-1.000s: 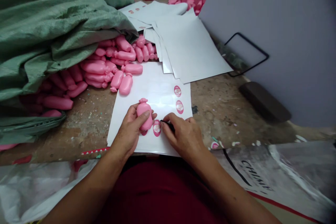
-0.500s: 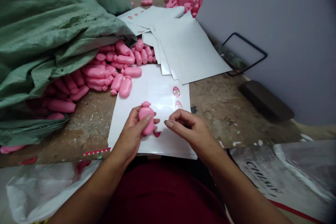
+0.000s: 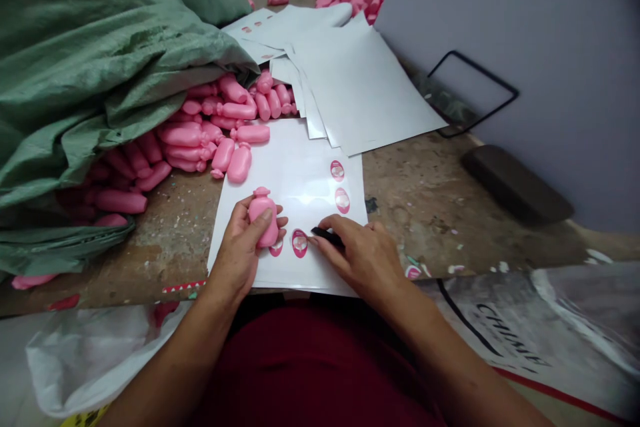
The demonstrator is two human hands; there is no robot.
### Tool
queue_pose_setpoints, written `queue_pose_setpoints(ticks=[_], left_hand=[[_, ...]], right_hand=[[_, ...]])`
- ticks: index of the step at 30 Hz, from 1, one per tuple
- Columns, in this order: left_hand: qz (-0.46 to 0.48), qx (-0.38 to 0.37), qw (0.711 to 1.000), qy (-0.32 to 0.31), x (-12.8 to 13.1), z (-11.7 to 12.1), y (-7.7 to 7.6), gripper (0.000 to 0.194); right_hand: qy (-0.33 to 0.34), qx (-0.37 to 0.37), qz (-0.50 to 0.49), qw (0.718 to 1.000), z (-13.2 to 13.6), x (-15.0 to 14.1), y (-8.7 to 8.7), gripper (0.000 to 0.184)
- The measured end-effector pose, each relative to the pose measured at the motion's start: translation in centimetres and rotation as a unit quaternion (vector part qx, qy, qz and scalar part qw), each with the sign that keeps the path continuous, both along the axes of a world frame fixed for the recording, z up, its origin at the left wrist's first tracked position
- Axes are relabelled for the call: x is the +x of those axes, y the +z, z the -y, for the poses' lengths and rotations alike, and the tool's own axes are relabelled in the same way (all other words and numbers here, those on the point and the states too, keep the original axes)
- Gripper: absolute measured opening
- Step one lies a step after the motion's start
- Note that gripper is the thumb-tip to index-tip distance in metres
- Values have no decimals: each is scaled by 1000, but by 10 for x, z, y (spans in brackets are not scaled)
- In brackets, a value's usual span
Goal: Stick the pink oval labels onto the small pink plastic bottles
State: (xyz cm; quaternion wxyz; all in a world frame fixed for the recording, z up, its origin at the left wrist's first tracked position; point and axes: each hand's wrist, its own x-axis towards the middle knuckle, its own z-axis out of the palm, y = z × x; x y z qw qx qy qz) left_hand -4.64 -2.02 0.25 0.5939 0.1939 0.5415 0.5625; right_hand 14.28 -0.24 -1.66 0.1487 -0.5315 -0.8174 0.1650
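Worn, speckled tabletop [image 3: 417,213] fills my view, and the work is crowded onto it. Directly under both hands lies a white backing sheet [image 3: 305,197], squared up to the body, which I take to be why both hands can work on it without reaching. The left hand [image 3: 239,235] is closed around a pink plastic bottle [image 3: 263,217], thumb across its face and cap pointing away from the body. It holds the bottle upright over the sheet's near part, perhaps to keep its face turned up and in view. I can't tell whether its base touches the paper.

The right hand [image 3: 359,257] is narrowed into a pinch on a small black tool [image 3: 326,236], with the tool's tip just beside an oval label [image 3: 299,243] between the two hands. A second oval label [image 3: 275,248] sits partly hidden beside the bottle's lower end, and two more [image 3: 340,185] lie beyond the right hand's fingertips.

Ahead of the left hand, a heap of loose pink bottles [image 3: 200,130] spills from under a green woven sack [image 3: 85,60], all within easy reach. Ahead of the right hand, spare backing sheets [image 3: 360,80] lie fanned and overlapping.
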Motion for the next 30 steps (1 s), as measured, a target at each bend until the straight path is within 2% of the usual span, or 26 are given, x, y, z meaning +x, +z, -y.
queue_pose_setpoints(ticks=[4,6,9,12,17,20,30], left_hand=[[-5,1,1000,-6,2,0,-2,48],[-6,-2,1000,-10,2,-1,-2,50],[-12,-7,1000,-16,1,-1,-1,51],[-2,-1,999,-36,3,2,3,49],[114,-7,992,-60,16,11,15,39],[163,-7,984,-75,23,13,18,42],[157,-11,984,-82,29,14,20,48]], right_hand=[[-8,-2,-20,1000,0,-10,3,18],[-32,-52,-64,996,-2,-12,8,22],[-66,-167,-207,962,-4,-10,19,28],[-72,-217,-301,926,-5,-7,30,25],[-57,-219,-323,919,-3,-8,37,18],[-49,-226,-333,914,0,-10,39,18],[-36,-243,-350,904,-2,-9,37,17]])
